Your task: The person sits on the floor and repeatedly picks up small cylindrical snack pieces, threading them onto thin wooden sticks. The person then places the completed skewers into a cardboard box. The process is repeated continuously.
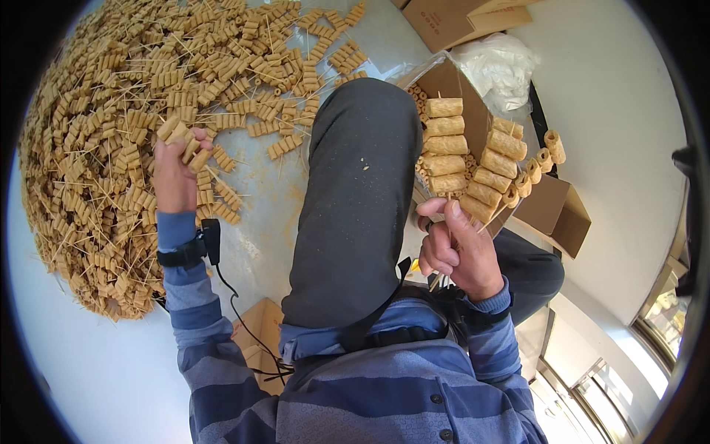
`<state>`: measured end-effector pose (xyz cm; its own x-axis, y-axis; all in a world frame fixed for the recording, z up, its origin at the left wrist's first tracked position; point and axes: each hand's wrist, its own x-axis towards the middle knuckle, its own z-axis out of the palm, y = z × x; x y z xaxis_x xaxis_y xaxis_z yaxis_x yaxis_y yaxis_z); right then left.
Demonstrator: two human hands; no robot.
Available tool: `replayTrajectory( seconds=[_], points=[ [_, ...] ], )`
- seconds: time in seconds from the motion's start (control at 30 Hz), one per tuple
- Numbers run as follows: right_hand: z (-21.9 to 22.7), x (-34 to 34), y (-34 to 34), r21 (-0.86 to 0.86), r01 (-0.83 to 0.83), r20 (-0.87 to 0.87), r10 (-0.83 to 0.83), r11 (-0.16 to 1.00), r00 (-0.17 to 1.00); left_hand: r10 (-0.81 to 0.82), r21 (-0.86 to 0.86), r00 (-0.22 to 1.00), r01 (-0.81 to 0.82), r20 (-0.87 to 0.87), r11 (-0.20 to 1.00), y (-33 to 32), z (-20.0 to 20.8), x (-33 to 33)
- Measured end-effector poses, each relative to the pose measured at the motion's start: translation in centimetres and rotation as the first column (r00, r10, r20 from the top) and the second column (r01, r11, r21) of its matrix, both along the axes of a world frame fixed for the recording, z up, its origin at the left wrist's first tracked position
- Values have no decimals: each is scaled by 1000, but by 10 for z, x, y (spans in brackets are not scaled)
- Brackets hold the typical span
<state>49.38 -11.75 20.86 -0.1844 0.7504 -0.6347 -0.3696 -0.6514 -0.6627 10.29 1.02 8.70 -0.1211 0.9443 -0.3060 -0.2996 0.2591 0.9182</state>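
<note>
My right hand (460, 248) pinches the thin stick ends of several skewers (497, 172), which fan upward and to the right. Each skewer carries a row of tan, hollow roll-shaped pieces. At the left, my left hand (176, 166) is closed around another skewer (181, 137) of the same tan rolls, at the edge of a big heap of skewers (103, 148). Its lower fingers are partly hidden behind the rolls. Under the right-hand skewers stands an open cardboard box (451, 78) with loose tan rolls (420, 103) inside, partly covered by the fan.
The heap spreads over a pale table (255, 159) with crumbs on it. My knee (362, 163) rises between the heap and the box. Clear plastic (499, 63) lies by the box; more cartons (458, 18) stand behind, with another open one (558, 214) at the right. A cable (233, 296) hangs from my left wrist.
</note>
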Motion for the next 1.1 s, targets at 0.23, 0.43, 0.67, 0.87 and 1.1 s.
replayTrajectory(
  seconds=[0.23,0.43,0.67,0.87,1.1],
  points=[
    [23,-12,-24,99,-78,57,72,992,996,-360,70,834,366,418,928,-66,131,126],
    [38,1,-55,191,-187,118,166,964,979,-312,87,689,342,654,936,-97,145,237],
    [40,23,-79,218,-175,-87,198,960,976,-447,208,746,398,494,894,-124,147,268],
    [35,26,-88,253,2,-85,20,967,996,-363,143,815,336,452,931,-127,146,275],
    [43,29,-87,220,29,55,-42,975,998,-384,154,871,353,306,923,-131,140,271]
  ],
)
